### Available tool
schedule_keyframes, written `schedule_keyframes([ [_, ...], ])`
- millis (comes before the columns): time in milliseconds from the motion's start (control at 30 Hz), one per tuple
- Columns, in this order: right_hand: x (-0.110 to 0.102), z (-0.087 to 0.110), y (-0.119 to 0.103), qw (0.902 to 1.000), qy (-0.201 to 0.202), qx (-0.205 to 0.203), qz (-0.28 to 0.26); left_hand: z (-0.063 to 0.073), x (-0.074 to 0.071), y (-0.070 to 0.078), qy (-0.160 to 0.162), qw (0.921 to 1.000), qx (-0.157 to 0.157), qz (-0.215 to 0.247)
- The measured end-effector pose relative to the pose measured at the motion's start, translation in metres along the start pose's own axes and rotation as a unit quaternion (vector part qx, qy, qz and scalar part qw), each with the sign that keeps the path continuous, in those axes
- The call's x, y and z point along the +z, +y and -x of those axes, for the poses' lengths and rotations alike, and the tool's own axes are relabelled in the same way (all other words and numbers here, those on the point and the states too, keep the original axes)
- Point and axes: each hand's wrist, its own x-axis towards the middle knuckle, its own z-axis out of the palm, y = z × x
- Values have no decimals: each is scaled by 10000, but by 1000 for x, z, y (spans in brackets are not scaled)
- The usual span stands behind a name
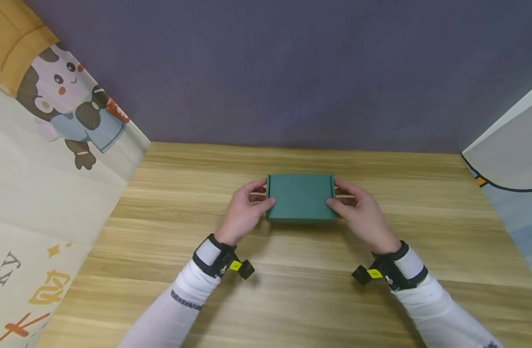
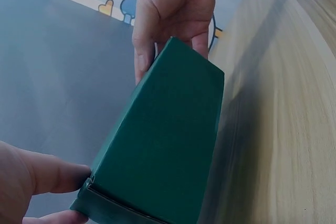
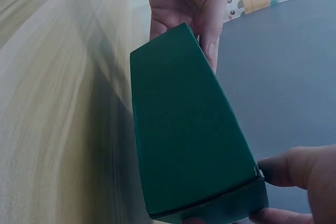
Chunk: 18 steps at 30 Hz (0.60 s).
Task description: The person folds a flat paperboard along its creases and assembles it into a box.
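Between both hands is a small green cardboard box [image 1: 301, 197], its lid closed. My left hand [image 1: 245, 209] grips its left end, thumb on the top edge and fingers along the side. On the opposite end, my right hand [image 1: 361, 211] holds it the same way, thumb over the top. Both wrist views show the box's long front face, and a shadow lies on the wood beside it. The box appears raised off the tabletop. Its underside and contents are hidden.
A wood-grain table [image 1: 292, 299] spreads beneath the hands. Behind it stands a dark blue-grey panel [image 1: 292, 72]. A cloth printed with a cartoon figure [image 1: 74, 92] hangs at the left, and another printed sheet [image 1: 509, 159] is at the right. Each wrist wears a strapped camera.
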Motion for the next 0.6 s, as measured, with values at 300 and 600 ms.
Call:
schedule_keyframes([
  [300, -4, -18, 10, 9997, -252, 25, -2, -15, 10, -7, -18, 9993, -242, 300],
  [600, -10, -34, 16, 9993, -319, 49, 162, -27, 17, -8, 64, 9994, -200, 261],
])
